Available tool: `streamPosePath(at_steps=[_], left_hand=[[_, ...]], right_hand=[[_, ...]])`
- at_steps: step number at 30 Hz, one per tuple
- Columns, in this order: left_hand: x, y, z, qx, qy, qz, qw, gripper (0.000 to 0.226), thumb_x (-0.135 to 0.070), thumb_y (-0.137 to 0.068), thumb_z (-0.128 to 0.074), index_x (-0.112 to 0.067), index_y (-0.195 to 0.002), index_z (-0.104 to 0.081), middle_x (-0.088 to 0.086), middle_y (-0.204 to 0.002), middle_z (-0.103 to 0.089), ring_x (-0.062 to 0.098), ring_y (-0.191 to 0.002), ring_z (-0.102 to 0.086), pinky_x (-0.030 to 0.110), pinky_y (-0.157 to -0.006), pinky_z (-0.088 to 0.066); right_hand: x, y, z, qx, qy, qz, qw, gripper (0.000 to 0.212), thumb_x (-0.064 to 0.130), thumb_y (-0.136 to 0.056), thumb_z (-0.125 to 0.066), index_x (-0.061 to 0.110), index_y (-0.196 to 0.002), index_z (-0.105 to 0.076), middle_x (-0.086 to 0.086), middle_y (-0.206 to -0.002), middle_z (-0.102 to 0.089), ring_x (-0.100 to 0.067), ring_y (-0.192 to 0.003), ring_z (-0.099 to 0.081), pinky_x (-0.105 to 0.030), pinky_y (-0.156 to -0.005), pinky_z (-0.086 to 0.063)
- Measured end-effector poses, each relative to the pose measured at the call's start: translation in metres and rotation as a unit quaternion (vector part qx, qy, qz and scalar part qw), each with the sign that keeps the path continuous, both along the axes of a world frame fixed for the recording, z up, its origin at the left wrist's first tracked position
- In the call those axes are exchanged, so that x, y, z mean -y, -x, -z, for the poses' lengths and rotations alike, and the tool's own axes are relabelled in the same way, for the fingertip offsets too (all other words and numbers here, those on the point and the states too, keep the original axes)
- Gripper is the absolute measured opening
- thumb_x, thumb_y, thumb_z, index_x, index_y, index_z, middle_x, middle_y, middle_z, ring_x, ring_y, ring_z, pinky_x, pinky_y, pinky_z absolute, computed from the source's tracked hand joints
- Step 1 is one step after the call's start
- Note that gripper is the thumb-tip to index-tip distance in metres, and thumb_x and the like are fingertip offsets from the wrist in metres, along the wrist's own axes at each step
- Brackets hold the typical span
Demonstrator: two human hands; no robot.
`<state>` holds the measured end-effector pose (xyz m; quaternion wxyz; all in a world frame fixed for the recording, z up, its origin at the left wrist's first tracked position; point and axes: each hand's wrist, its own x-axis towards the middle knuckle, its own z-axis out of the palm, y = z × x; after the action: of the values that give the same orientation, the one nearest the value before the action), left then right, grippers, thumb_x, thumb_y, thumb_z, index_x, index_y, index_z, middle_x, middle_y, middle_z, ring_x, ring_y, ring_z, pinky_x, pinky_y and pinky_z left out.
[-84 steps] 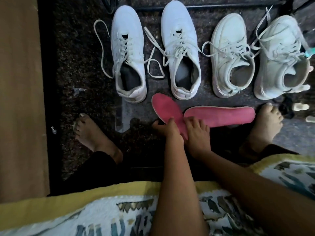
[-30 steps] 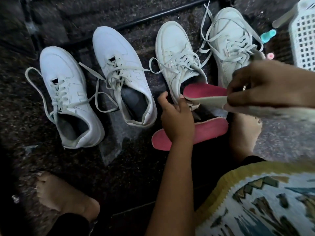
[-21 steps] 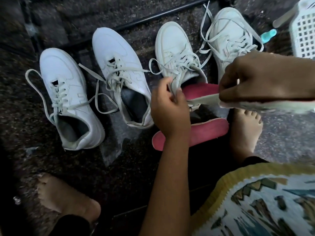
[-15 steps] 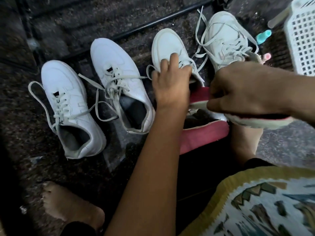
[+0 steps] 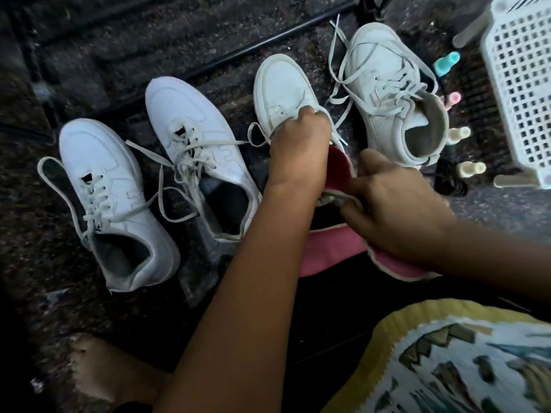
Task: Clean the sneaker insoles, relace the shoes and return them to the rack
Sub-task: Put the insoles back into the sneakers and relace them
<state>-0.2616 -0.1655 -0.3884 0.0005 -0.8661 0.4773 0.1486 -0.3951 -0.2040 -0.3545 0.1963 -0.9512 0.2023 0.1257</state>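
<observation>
Four white sneakers stand in a row on the dark floor. My left hand point(image 5: 298, 144) grips the tongue and laces of the third sneaker point(image 5: 283, 84), holding its opening. My right hand point(image 5: 396, 213) is shut on a pink insole point(image 5: 340, 168); the front end of that insole is at the shoe's opening and its heel end sticks out under my palm. A second pink insole point(image 5: 331, 251) lies flat on the floor below it, partly hidden by my left forearm. The fourth sneaker point(image 5: 387, 84) stands at the right with loose laces.
Two more white sneakers point(image 5: 98, 162) point(image 5: 185, 114) sit at the left, laces loose. A white plastic basket point(image 5: 518, 84) lies at the far right, with small bottles point(image 5: 447, 62) beside it. A black rack bar point(image 5: 268, 40) runs behind the shoes. My bare foot point(image 5: 98, 374) rests at the lower left.
Both hands picked one pink insole up off the floor. My left hand then moved onto the third sneaker's tongue, and my right hand brought the insole's front end down to its opening.
</observation>
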Motion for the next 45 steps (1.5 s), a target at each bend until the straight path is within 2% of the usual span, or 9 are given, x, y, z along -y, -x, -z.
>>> streamPosePath(at_steps=[10,21,26,32,34,37,39,42,45], left_hand=[[0.007,-0.004,-0.005,-0.027,-0.006,-0.017,0.999,0.025,0.002,-0.090,-0.040,-0.007,-0.105,-0.058,0.013,-0.114,-0.057,0.033,-0.104,-0.058,0.032,-0.068,-0.032],[0.001,-0.014,-0.004,-0.146,0.094,-0.102,0.980,0.017,0.002,-0.081,-0.049,-0.005,-0.088,-0.062,0.013,-0.100,-0.064,0.031,-0.092,-0.060,0.040,-0.082,-0.048],[0.001,-0.013,0.001,-0.168,0.118,-0.120,0.971,0.012,0.001,-0.078,-0.052,-0.004,-0.079,-0.062,0.011,-0.087,-0.065,0.028,-0.080,-0.060,0.043,-0.076,-0.048],[-0.003,-0.017,0.007,-0.193,0.149,-0.131,0.961,0.012,0.004,-0.071,-0.054,-0.005,-0.071,-0.063,0.010,-0.075,-0.064,0.028,-0.071,-0.059,0.041,-0.068,-0.046],[-0.004,-0.018,0.010,-0.196,0.157,-0.144,0.957,0.016,0.004,-0.071,-0.055,-0.007,-0.072,-0.065,0.007,-0.076,-0.065,0.026,-0.072,-0.061,0.039,-0.068,-0.048],[-0.001,-0.018,0.013,-0.190,0.148,-0.151,0.959,0.014,0.003,-0.072,-0.060,-0.010,-0.073,-0.066,0.006,-0.077,-0.066,0.023,-0.072,-0.062,0.036,-0.067,-0.051],[-0.001,-0.019,0.015,-0.195,0.148,-0.158,0.957,0.013,0.001,-0.072,-0.064,-0.012,-0.073,-0.067,0.002,-0.073,-0.064,0.020,-0.069,-0.060,0.031,-0.063,-0.049],[-0.004,-0.020,0.016,-0.202,0.155,-0.165,0.953,0.014,0.001,-0.071,-0.065,-0.012,-0.071,-0.068,-0.002,-0.068,-0.060,0.018,-0.065,-0.058,0.027,-0.060,-0.046],[-0.005,-0.017,0.016,-0.201,0.153,-0.165,0.953,0.015,0.002,-0.070,-0.064,-0.013,-0.071,-0.068,-0.003,-0.067,-0.059,0.016,-0.062,-0.055,0.023,-0.058,-0.040]], right_hand=[[-0.005,-0.018,0.027,0.018,0.013,0.020,1.000,0.038,0.032,-0.077,-0.044,0.001,-0.073,-0.066,-0.018,-0.084,-0.050,-0.036,-0.057,-0.054,-0.031,-0.046,-0.035],[-0.002,-0.029,0.045,0.117,0.035,0.039,0.992,0.038,0.032,-0.078,-0.044,0.001,-0.070,-0.064,-0.019,-0.078,-0.052,-0.033,-0.062,-0.056,-0.028,-0.048,-0.034],[0.002,-0.042,0.059,0.128,0.106,0.028,0.986,0.034,0.035,-0.078,-0.053,0.003,-0.074,-0.064,-0.015,-0.084,-0.059,-0.032,-0.075,-0.060,-0.026,-0.047,-0.029],[0.009,-0.053,0.066,0.106,0.229,-0.037,0.967,0.013,0.026,-0.058,-0.067,0.013,-0.061,-0.065,-0.002,-0.065,-0.062,-0.025,-0.061,-0.059,-0.032,-0.060,-0.031],[0.018,-0.051,0.059,0.111,0.186,-0.069,0.974,0.016,0.029,-0.066,-0.063,0.014,-0.060,-0.065,-0.003,-0.064,-0.063,-0.024,-0.062,-0.062,-0.033,-0.066,-0.031],[0.029,-0.029,0.036,0.135,-0.066,0.037,0.988,0.034,0.044,-0.083,-0.054,0.016,-0.091,-0.071,-0.003,-0.090,-0.069,-0.024,-0.086,-0.064,-0.037,-0.076,-0.047],[0.024,-0.009,0.024,0.186,-0.195,0.216,0.939,0.035,0.038,-0.077,-0.073,0.015,-0.101,-0.065,-0.004,-0.096,-0.067,-0.020,-0.086,-0.062,-0.039,-0.079,-0.051],[0.010,0.005,0.028,0.117,-0.364,0.388,0.839,0.034,0.027,-0.069,-0.082,0.018,-0.095,-0.062,-0.002,-0.086,-0.065,-0.015,-0.074,-0.056,-0.036,-0.071,-0.049],[0.002,-0.002,0.037,0.118,-0.383,0.463,0.790,0.018,0.013,-0.073,-0.080,0.017,-0.078,-0.063,-0.008,-0.072,-0.066,-0.018,-0.064,-0.057,-0.036,-0.063,-0.048]])
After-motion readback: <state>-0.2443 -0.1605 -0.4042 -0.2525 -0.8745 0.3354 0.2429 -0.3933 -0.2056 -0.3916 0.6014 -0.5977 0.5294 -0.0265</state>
